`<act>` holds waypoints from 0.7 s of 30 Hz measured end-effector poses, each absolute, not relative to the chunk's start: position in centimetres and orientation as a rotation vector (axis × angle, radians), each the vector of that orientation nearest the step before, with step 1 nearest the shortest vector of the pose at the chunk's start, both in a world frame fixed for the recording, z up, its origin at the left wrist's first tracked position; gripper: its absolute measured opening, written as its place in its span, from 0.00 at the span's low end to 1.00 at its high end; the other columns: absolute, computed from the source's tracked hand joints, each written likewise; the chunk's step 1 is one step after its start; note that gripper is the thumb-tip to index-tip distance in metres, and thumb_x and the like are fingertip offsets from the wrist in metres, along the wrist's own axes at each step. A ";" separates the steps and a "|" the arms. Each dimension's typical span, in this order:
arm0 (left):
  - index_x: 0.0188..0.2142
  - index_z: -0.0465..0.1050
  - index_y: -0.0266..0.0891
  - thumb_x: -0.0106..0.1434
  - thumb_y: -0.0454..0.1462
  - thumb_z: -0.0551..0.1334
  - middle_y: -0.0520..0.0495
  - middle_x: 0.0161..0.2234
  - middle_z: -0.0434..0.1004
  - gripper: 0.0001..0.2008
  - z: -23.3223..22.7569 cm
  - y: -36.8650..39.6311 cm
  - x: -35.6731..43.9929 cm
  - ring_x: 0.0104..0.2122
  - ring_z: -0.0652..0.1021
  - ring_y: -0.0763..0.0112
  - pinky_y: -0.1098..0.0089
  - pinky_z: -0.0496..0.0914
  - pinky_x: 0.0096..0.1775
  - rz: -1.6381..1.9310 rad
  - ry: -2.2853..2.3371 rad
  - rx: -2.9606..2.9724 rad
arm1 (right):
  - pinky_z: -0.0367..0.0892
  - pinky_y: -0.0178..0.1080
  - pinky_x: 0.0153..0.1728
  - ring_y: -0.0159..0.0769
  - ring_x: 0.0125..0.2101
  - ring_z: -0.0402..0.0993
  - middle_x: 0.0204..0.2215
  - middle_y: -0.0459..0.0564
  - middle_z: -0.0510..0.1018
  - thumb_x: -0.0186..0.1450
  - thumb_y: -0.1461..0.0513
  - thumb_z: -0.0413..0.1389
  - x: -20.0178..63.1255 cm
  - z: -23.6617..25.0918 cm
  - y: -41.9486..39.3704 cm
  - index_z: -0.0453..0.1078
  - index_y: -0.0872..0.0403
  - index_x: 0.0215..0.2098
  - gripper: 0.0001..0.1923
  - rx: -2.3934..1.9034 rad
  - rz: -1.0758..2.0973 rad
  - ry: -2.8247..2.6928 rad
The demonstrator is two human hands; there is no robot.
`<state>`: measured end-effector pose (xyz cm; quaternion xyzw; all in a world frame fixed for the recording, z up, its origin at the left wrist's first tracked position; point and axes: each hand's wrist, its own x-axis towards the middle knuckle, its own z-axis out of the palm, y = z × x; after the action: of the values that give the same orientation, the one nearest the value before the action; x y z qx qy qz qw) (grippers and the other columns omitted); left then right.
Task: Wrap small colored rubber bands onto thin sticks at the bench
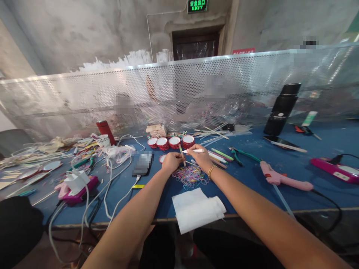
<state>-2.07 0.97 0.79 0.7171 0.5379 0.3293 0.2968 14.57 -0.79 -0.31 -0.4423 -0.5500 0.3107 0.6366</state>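
Observation:
My left hand [171, 163] is closed on a thin flat stick [181, 150], pale with a greenish tip, held near upright. In my right hand [199, 156] a white marker pen [198, 151] is pinched, its tip pointing left at the stick. Just below both hands lies a heap of thin coloured loops [190, 177] like rubber bands. Behind them stand several small red-sided drum shapes [188, 140] with white tops; another, partly hidden, is by my left hand. To the right of my right hand lie several coloured pens [221, 154].
A white cloth [198, 209] hangs over the front edge. Rightward are green-handled pliers [244, 155], a pink glue gun [280, 178], a black flask [282, 109] and a purple power strip [335, 170]. A phone [143, 164], white cables and a red bottle [106, 132] are leftward. A perforated metal screen [168, 93] runs behind.

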 end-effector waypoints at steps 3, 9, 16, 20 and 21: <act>0.37 0.85 0.39 0.57 0.40 0.69 0.52 0.27 0.80 0.10 0.9 0.9 -2.1 0.23 0.69 0.76 0.72 0.60 0.27 0.861 1.439 1.898 | 0.64 0.38 0.28 0.36 0.25 0.72 0.26 0.48 0.82 0.56 0.48 0.64 14.7 -0.3 -0.8 0.72 0.50 0.26 0.16 -1.025 0.742 -1.226; 0.36 0.86 0.40 0.57 0.41 0.70 0.52 0.26 0.79 0.09 1.0 0.8 -2.0 0.23 0.69 0.76 0.73 0.58 0.27 0.870 1.465 1.897 | 0.65 0.38 0.31 0.37 0.27 0.73 0.25 0.48 0.81 0.55 0.50 0.63 14.6 -0.2 -0.8 0.72 0.50 0.25 0.13 -1.008 0.703 -1.258; 0.36 0.86 0.39 0.57 0.40 0.70 0.53 0.26 0.79 0.09 1.2 0.6 -2.0 0.23 0.69 0.76 0.73 0.60 0.28 0.872 1.449 1.900 | 0.64 0.37 0.28 0.35 0.25 0.71 0.25 0.47 0.82 0.57 0.50 0.63 14.8 -0.1 -1.0 0.72 0.50 0.26 0.13 -1.042 0.725 -1.241; 0.36 0.86 0.39 0.58 0.41 0.70 0.53 0.26 0.79 0.09 1.4 0.4 -2.0 0.23 0.69 0.76 0.73 0.59 0.27 0.861 1.475 1.907 | 0.65 0.38 0.31 0.36 0.27 0.72 0.25 0.47 0.81 0.56 0.50 0.63 14.6 -0.1 -0.9 0.72 0.50 0.24 0.13 -1.008 0.701 -1.273; 0.36 0.86 0.40 0.58 0.40 0.70 0.53 0.26 0.79 0.09 1.4 0.4 -2.0 0.23 0.69 0.76 0.73 0.60 0.28 0.862 1.475 1.908 | 0.66 0.38 0.31 0.36 0.27 0.72 0.25 0.47 0.81 0.56 0.50 0.63 14.6 -0.1 -0.9 0.71 0.50 0.24 0.13 -1.010 0.702 -1.274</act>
<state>-2.01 0.43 1.38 0.7137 0.5518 0.3226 0.2864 14.58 -0.88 -0.14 -0.4416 -0.5571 0.3068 0.6328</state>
